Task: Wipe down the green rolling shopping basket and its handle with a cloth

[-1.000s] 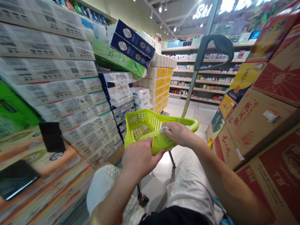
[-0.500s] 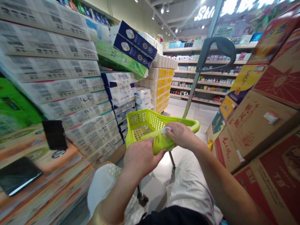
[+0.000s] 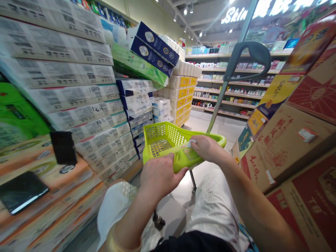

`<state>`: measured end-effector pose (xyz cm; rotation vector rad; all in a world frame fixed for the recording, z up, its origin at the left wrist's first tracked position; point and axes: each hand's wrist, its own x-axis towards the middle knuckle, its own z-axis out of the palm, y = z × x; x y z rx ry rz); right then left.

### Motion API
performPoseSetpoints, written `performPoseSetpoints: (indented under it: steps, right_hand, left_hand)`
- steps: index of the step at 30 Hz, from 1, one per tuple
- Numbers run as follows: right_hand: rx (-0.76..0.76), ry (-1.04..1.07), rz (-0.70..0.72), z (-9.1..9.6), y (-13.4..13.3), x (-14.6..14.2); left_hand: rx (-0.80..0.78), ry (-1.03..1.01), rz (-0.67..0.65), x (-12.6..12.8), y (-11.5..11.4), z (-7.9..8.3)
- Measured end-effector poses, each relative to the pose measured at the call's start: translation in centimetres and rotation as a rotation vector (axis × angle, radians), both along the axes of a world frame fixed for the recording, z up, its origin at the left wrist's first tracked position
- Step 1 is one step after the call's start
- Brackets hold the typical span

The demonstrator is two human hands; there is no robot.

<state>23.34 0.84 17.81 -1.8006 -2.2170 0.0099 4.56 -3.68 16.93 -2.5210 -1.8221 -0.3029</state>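
Observation:
A lime-green plastic shopping basket with a perforated wall sits on a wheeled metal stand in front of my knees. My left hand is closed over its near rim at the left, thumb along the outside. Pressed between my right hand's fingers and the near rim is a small white wipe or tissue, mostly covered by the fingers. A pale patch, perhaps a label or residue, shows on the rim just left of that hand. Inside, the visible part of the basket shows only its grid floor.
Stacked wrapped packs rise at the left. A black phone and a dark upright object lie on orange packs there. A pole with a grey handle stands behind the basket. Cartons line the right; stocked shelves are behind.
My right hand has slid slightly to the right along the rim with the wipe, uncovering more of the pale patch. My left hand keeps its hold. The view has shifted a little.

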Motion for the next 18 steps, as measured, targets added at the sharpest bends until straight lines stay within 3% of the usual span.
performPoseSetpoints:
  steps: [3,9,11,18]
  right_hand:
    - [0.009,-0.041,-0.124,-0.1,0.7,1.3]
    - [0.165,0.051,0.151,-1.1,-1.7,-2.1]
    - [0.199,0.129,0.179,-1.6,-2.3,-2.0]
    - [0.398,0.302,0.002,-3.8,-2.3,1.0]
  left_hand:
    - [0.016,0.009,-0.011,0.0,0.0,0.0]
    - [0.058,0.023,-0.023,-0.2,0.1,-0.3]
    - [0.072,0.028,-0.035,-0.3,0.1,-0.4]
    - [0.084,0.044,-0.047,-0.4,0.3,-0.5]
